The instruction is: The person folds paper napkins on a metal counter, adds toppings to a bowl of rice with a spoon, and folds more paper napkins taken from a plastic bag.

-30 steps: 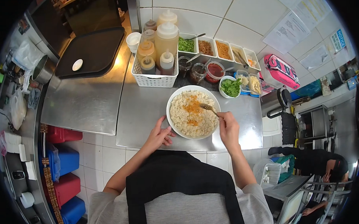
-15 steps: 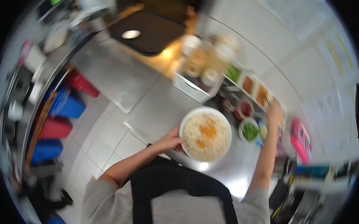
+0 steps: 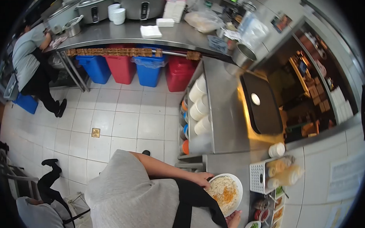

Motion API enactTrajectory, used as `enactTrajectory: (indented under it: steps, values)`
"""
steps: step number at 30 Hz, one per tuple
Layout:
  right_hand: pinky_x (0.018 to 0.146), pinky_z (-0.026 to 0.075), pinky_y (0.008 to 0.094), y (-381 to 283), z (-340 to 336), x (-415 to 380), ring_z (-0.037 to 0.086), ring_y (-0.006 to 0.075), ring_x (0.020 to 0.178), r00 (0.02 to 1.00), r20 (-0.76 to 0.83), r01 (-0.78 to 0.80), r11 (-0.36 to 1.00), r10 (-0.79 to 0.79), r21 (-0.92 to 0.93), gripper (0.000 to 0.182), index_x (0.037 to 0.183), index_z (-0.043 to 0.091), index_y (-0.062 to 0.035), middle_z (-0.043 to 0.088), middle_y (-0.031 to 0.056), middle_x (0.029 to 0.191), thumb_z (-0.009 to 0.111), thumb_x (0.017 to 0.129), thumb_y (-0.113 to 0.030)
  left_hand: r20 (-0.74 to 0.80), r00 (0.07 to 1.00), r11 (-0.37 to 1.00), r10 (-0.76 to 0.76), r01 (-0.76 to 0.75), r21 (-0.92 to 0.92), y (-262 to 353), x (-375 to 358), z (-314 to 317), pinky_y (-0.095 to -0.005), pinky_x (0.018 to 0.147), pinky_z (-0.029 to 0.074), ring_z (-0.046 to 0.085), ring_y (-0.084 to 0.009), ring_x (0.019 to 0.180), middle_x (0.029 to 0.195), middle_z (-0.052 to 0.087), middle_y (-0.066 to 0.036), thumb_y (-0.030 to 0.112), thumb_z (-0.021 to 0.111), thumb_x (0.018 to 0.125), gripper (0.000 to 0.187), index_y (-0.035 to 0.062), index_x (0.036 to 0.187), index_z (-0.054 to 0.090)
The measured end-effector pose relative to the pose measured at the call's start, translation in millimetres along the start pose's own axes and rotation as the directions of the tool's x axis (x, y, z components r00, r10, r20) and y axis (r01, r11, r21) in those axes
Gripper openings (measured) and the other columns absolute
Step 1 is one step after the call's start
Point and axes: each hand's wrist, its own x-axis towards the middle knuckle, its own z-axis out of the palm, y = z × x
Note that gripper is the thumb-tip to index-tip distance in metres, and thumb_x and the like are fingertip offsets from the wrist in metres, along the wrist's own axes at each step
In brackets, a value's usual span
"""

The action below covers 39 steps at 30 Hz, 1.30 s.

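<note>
A white bowl (image 3: 240,191) of rice (image 3: 217,186) with an orange topping (image 3: 228,194) is between my two hands in the head view. My left hand (image 3: 203,179) grips its rim on the far left side. At the near right edge, my right hand (image 3: 234,219) is closed against the bowl, its fingers partly hidden. Close by on the counter stand a white cup of chopped greens (image 3: 253,227) and a cup of red food (image 3: 261,215).
A white basket of squeeze bottles (image 3: 258,178) stands beyond the bowl, near trays of toppings (image 3: 279,213). A black tray (image 3: 263,111) lies farther along the counter. Lidded bins (image 3: 151,71) stand under the far counter. One co-worker (image 3: 32,59) is there; another person (image 3: 43,217) is at lower left.
The view has swung left towards the room. My right hand has left the topping trays and come to the bowl. The orange topping covers a broader patch of rice.
</note>
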Motion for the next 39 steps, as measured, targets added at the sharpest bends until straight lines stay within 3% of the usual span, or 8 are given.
enactTrajectory:
  steps: [7, 10, 13, 16, 19, 25, 34, 39]
  values:
    - [0.045, 0.045, 0.0235, -79, 153, 32, 0.057, 0.0110, 0.060, 0.978, 0.124, 0.154, 0.983, -0.165, 0.098, 0.053, 0.098, 0.054, -0.0002, 0.058, 0.0035, 0.073, 0.034, 0.092, -0.049, -0.155, 0.988, 0.998, 0.023, -0.032, -0.056, -11, -57, -146, -0.0202, 0.036, 0.041, 0.057, -0.0105, 0.046, 0.078, 0.061, -0.006, 0.010, 0.056, 0.071, 0.058, 0.0079, 0.125, 0.037]
    - [0.065, 0.050, 0.0262, -118, 225, 44, 0.061, 0.0130, 0.083, 0.929, 0.252, 0.230, 0.957, -0.269, 0.175, 0.046, 0.111, 0.052, -0.0026, 0.062, 0.0049, 0.097, 0.039, 0.093, -0.043, -0.307, 0.949, 0.996, 0.066, -0.083, -0.043, 24, -122, -193, -0.0198, 0.037, 0.040, 0.056, -0.0106, 0.045, 0.071, 0.061, -0.006, 0.011, 0.056, 0.073, 0.059, 0.0068, 0.128, 0.035]
    - [0.095, 0.040, 0.0380, -161, 292, 46, 0.045, 0.0191, 0.116, 0.838, 0.455, 0.027, 0.856, -0.302, 0.517, 0.044, 0.126, 0.039, -0.0039, 0.047, 0.0089, 0.125, 0.040, 0.094, -0.035, -0.506, 0.862, 0.994, 0.012, -0.067, -0.090, 24, -152, -232, -0.0200, 0.036, 0.040, 0.055, -0.0114, 0.043, 0.065, 0.059, -0.006, 0.009, 0.056, 0.071, 0.060, 0.0032, 0.127, 0.035]
    - [0.077, 0.048, 0.0318, -168, 332, 55, 0.053, 0.0130, 0.098, 0.905, 0.359, -0.026, 0.813, -0.228, 0.582, 0.044, 0.132, 0.035, -0.0099, 0.053, 0.0051, 0.114, 0.040, 0.095, -0.033, -0.562, 0.819, 0.989, 0.112, -0.149, -0.020, 31, -162, -254, -0.0205, 0.033, 0.037, 0.053, -0.0123, 0.039, 0.063, 0.058, -0.007, 0.005, 0.054, 0.067, 0.060, 0.0010, 0.124, 0.036]
    - [0.079, 0.045, 0.0294, -172, 340, 46, 0.052, 0.0128, 0.096, 0.986, 0.116, 0.045, 0.864, -0.119, 0.501, 0.043, 0.129, 0.039, -0.0070, 0.056, 0.0053, 0.107, 0.041, 0.095, -0.032, -0.457, 0.859, 0.970, 0.233, -0.238, 0.048, 51, -155, -249, -0.0207, 0.032, 0.037, 0.052, -0.0126, 0.039, 0.061, 0.056, -0.007, 0.006, 0.054, 0.068, 0.057, 0.0018, 0.122, 0.036]
    - [0.089, 0.038, 0.0284, -99, 275, 50, 0.050, 0.0166, 0.098, 0.889, -0.436, 0.364, 0.792, -0.139, 0.490, 0.038, 0.117, 0.051, 0.0011, 0.057, 0.0084, 0.105, 0.045, 0.093, -0.027, -0.081, 0.991, 0.989, 0.109, -0.100, 0.113, 48, -67, -214, -0.0211, 0.036, 0.041, 0.056, -0.0134, 0.045, 0.076, 0.061, -0.012, 0.013, 0.059, 0.076, 0.069, 0.0054, 0.133, 0.021]
    - [0.082, 0.041, 0.0310, 29, 127, -15, 0.052, 0.0196, 0.092, 0.479, -0.869, 0.454, 0.813, 0.123, 0.365, 0.034, 0.109, 0.051, 0.0080, 0.057, 0.0145, 0.102, 0.040, 0.092, -0.020, 0.512, 0.853, 0.990, -0.101, 0.036, 0.136, 67, 7, -123, -0.0290, 0.066, 0.051, 0.060, -0.0180, 0.091, 0.112, 0.058, -0.013, 0.029, 0.056, 0.087, 0.085, 0.0134, 0.142, -0.007]
    - [0.066, 0.044, 0.0299, 66, 77, -22, 0.052, 0.0155, 0.073, 0.194, -0.978, 0.311, 0.941, 0.075, 0.134, 0.028, 0.091, 0.053, 0.0045, 0.056, 0.0084, 0.081, 0.035, 0.090, -0.016, 0.447, 0.885, 0.980, -0.132, 0.048, 0.196, 61, 27, -171, -0.0312, 0.071, 0.049, 0.060, -0.0185, 0.090, 0.111, 0.059, -0.013, 0.029, 0.052, 0.089, 0.061, 0.0135, 0.139, 0.021]
